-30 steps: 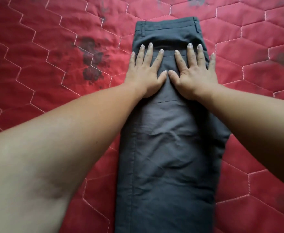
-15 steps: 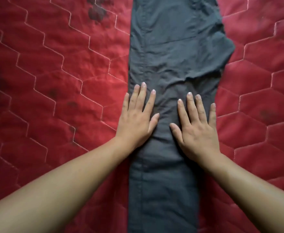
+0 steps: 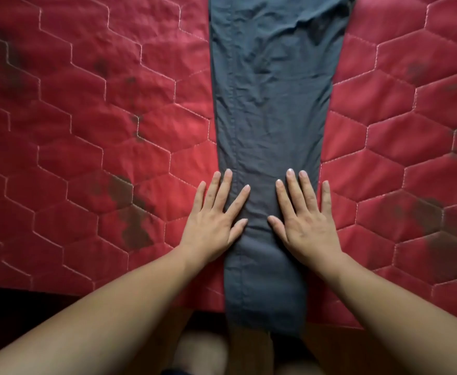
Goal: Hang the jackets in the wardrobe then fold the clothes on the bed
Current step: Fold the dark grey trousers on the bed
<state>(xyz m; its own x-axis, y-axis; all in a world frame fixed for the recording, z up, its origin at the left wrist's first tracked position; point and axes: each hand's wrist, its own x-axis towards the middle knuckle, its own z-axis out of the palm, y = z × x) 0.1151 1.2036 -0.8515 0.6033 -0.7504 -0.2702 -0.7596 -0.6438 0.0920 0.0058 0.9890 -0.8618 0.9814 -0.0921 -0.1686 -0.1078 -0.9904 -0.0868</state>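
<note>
A red quilted bedcover (image 3: 86, 131), stitched in hexagons and blotched with dark stains, carries a pair of dark grey trousers (image 3: 270, 104) laid leg upon leg. Their long axis runs straight away from the person, the hem spilling over the bed's near edge and the wider upper part leaving the frame at the top. The left hand (image 3: 214, 223) and right hand (image 3: 305, 223) press flat on the lower leg, fingers straight and spread, holding nothing, their outer fingers on the quilt. Both sit equally near the hem, which likely folds away next. The cloth looks thin, smooth and lightly creased.
</note>
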